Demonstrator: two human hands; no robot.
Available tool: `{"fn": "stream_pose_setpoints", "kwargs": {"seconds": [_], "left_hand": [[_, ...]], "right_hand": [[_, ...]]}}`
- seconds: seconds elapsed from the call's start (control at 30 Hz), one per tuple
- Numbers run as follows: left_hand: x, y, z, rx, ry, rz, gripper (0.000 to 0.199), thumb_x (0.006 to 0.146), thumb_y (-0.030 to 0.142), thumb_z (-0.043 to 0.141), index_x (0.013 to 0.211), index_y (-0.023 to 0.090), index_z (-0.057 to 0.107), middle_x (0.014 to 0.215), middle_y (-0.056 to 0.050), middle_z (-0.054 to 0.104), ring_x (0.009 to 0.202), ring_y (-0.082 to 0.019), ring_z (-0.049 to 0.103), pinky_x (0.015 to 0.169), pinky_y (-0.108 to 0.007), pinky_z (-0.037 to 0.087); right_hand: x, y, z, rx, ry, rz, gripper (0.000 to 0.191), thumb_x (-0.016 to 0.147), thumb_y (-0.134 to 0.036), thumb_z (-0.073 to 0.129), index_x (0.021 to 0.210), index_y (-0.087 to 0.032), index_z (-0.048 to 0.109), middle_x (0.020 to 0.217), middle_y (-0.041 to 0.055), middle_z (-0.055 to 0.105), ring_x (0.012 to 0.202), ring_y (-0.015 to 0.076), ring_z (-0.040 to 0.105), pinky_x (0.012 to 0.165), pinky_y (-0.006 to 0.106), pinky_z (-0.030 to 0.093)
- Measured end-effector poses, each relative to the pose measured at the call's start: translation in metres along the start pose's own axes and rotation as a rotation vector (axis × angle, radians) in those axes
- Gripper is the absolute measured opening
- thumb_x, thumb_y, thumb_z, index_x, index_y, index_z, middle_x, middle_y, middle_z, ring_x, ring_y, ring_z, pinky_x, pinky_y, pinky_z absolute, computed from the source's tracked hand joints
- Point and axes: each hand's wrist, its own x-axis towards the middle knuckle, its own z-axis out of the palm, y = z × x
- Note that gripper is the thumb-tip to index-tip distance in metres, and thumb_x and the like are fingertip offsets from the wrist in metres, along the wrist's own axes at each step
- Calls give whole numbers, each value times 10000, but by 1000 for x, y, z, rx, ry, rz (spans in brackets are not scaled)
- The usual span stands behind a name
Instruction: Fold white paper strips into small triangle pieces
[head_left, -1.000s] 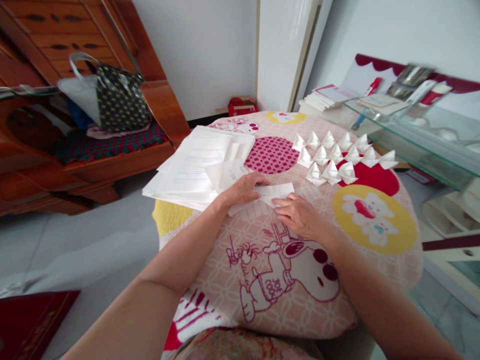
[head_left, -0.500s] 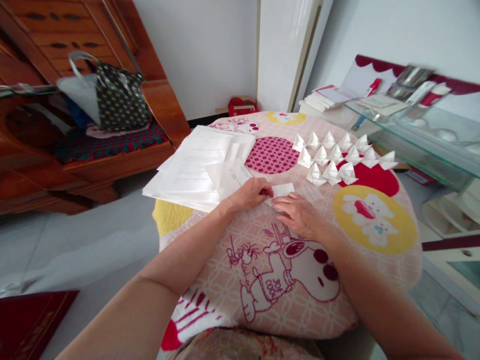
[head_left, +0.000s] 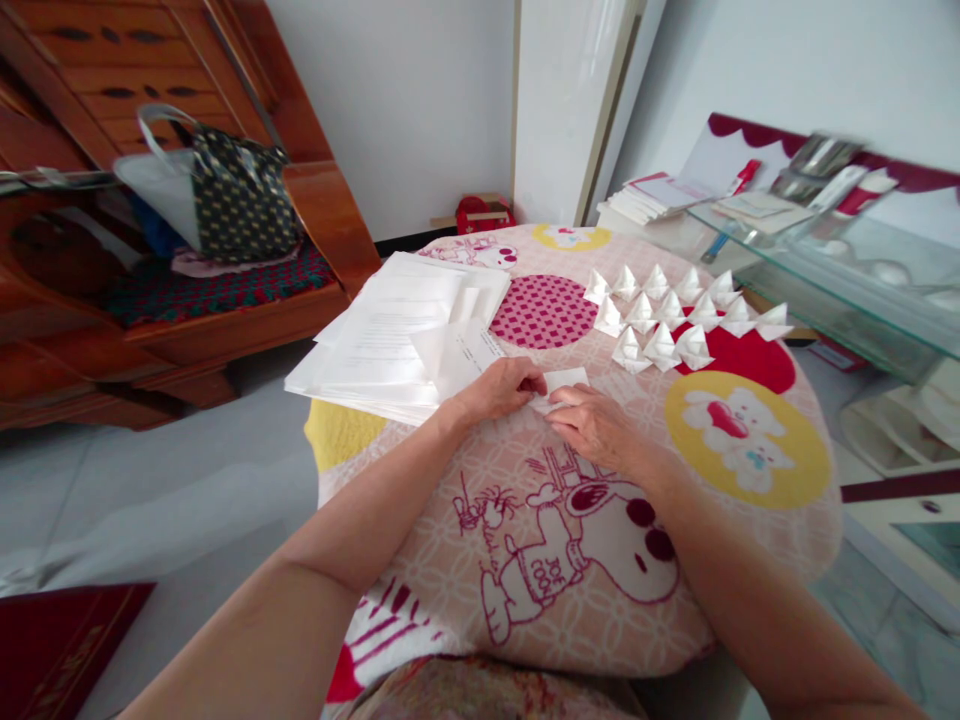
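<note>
A small piece of folded white paper [head_left: 564, 379] lies on the cloth-covered table between my hands. At its left end my left hand [head_left: 507, 388] is closed, with thumb and fingers pinching the edge. My right hand [head_left: 592, 420] presses on the near right part of the paper, its fingers bent and close together. Part of the paper is hidden under my fingers. Several folded paper boats [head_left: 663, 348] stand in rows to the right, beyond my right hand. Left of my left hand spreads a stack of white paper sheets [head_left: 382, 320], some printed.
The round table wears a pink patterned cloth [head_left: 465, 520]. On the right, a glass shelf [head_left: 832, 270] reaches close to the table's edge and holds metal bowls and papers. A wooden bench [head_left: 225, 350] with a dotted bag [head_left: 244, 195] stands at the left.
My right hand's fingers have shifted slightly towards me along the paper. My left hand stays about where it was, still pinching. The boats and the stack have not moved.
</note>
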Motion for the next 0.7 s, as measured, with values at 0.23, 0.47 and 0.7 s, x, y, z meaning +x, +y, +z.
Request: {"fn": "stream_pose_setpoints", "kwargs": {"seconds": [0.23, 0.47, 0.7], "left_hand": [[-1, -1, 1, -18, 13, 4, 294, 740, 7, 563, 901, 149, 765, 840, -17, 733, 719, -111, 624, 734, -224, 491], [-1, -2, 1, -35, 24, 0, 294, 738, 10, 567, 899, 149, 770, 838, -15, 735, 724, -114, 631, 731, -225, 494], [-1, -3, 1, -31, 32, 16, 291, 754, 11, 569, 907, 155, 770, 832, -15, 740, 735, -120, 637, 767, -234, 509]], "right_hand": [[-18, 22, 7, 104, 185, 17, 149, 873, -87, 628, 817, -203, 703, 1081, 96, 709, 1058, 254, 645, 952, 429, 546], [-15, 25, 14, -47, 179, -35, 401, 758, 27, 518, 1040, -168, 726, 1213, 142, 685, 1203, 295, 589, 1063, 491, 508], [-16, 41, 12, -138, 298, -10, 334, 828, 5, 494, 932, -172, 758, 1234, 137, 717, 1200, 295, 602, 1068, 491, 503]]}}
